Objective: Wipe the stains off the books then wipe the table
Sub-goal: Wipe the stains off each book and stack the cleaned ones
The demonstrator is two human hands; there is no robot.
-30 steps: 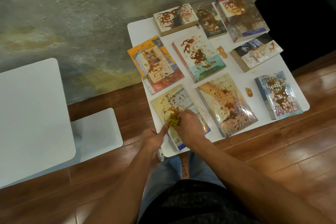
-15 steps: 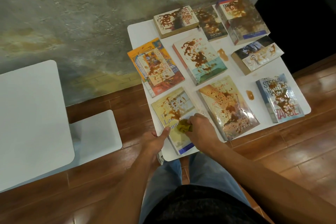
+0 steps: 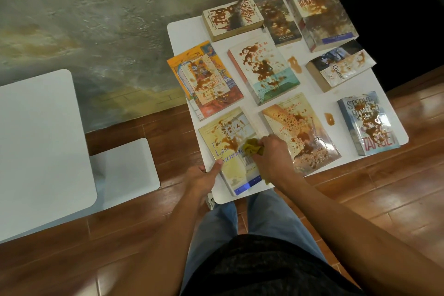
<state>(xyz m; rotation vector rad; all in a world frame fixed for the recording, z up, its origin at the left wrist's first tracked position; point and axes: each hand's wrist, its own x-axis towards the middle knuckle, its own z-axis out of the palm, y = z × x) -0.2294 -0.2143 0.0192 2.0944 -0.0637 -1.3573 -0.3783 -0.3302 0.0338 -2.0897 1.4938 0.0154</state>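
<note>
Several books smeared with brown stains lie flat on a small white table (image 3: 185, 31). The nearest one is a pale yellow book (image 3: 228, 151); its upper half carries brown blotches and its lower half looks clean. My right hand (image 3: 271, 158) is closed on a yellow cloth (image 3: 252, 148) and presses it on that book's right side. My left hand (image 3: 204, 176) grips the table's near left edge, its thumb resting on the yellow book's left edge. Brown spills sit on the bare tabletop (image 3: 329, 119) and a second spill (image 3: 294, 63) lies farther back.
An orange book (image 3: 206, 79), a pale book with a teal band (image 3: 264, 72), a glossy tan book (image 3: 300, 132) and a blue book (image 3: 367, 122) surround it. A second white table (image 3: 36, 146) and a white seat (image 3: 125, 170) stand left. Wooden floor below, concrete wall behind.
My right hand with the cloth has slid from the yellow book's centre-left towards its right side. The left hand stays on the table edge. The view has shifted slightly.
</note>
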